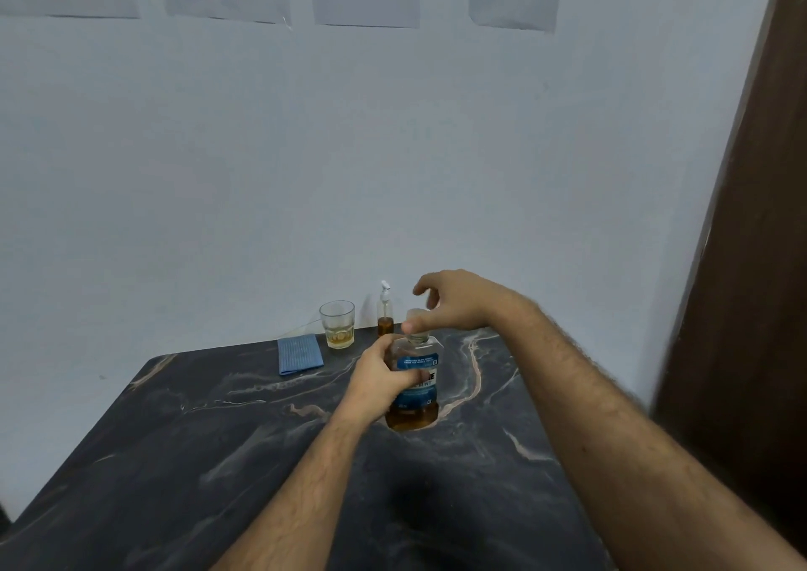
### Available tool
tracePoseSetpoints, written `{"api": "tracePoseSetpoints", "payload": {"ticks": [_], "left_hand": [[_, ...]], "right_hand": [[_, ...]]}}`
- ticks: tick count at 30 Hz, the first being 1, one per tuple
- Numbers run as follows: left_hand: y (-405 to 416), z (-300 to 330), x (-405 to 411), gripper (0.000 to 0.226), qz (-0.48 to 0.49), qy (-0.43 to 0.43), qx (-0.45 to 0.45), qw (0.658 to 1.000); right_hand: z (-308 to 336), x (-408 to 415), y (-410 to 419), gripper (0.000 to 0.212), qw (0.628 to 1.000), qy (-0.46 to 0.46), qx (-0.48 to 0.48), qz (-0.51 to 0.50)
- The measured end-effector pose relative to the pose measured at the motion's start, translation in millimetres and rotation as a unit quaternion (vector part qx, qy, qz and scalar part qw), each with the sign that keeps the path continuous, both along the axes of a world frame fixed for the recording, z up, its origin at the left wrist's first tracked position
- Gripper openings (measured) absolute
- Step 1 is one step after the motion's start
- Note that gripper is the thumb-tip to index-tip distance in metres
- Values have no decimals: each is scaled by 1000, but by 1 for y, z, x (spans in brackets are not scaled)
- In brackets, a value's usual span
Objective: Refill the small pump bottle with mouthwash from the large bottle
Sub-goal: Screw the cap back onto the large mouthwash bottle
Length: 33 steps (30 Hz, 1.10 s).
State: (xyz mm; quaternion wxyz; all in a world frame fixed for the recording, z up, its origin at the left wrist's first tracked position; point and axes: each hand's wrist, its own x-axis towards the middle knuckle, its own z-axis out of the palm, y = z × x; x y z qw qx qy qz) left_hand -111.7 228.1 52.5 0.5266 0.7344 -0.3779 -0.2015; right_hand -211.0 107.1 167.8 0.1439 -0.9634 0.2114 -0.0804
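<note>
Dark marbled tabletop (218, 461) filling lower frame. Large bottle (417, 389) standing at center; left hand (380, 389) gripping its body, right hand (458, 304) hovering over the cap (415, 323), fingers loosely spread. Glass (337, 324) and small pump bottle (385, 315) standing just behind.

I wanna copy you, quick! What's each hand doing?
Left hand: grips the large mouthwash bottle.
Right hand: open, fingers spread over its cap.
</note>
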Motion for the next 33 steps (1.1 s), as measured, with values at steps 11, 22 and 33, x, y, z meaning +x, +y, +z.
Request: {"api": "tracePoseSetpoints", "payload": {"ticks": [11, 22, 33], "left_hand": [[-3, 2, -1, 70, -7, -7, 7, 1000], [0, -2, 6, 57, -16, -12, -12, 1000], [8, -3, 16, 67, -112, 56, -13, 992]], "right_hand": [[-11, 9, -2, 49, 998, -65, -1, 11], [-11, 4, -2, 37, 995, -61, 47, 66], [-32, -2, -13, 42, 934, -124, 307, 137]]}}
